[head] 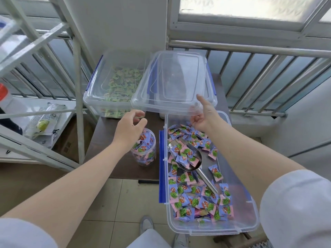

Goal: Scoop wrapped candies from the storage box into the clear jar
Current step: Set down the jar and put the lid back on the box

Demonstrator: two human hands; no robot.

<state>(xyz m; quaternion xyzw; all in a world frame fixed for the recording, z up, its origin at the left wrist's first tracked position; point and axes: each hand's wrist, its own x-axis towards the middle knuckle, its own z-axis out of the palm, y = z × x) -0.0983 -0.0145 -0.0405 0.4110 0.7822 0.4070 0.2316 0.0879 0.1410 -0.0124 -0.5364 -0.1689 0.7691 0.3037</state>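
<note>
Plenty of wrapped candies (195, 192) lie in the storage box (250, 228), but the clear jar (144, 149), just left of the box on the dark table (107, 140), already looks nearly full, so the scooping seems close to done. Inside the box rests the metal scoop (188, 158), loaded with a few sweets and untouched. Left hand (129, 127) hovers over the jar's mouth, fingers curled, seemingly gripping nothing. Right hand (204, 113), beyond the box's far end, pinches the edge of the clear lid (172, 81). Whether the jar is capped is hidden by that left hand.
</note>
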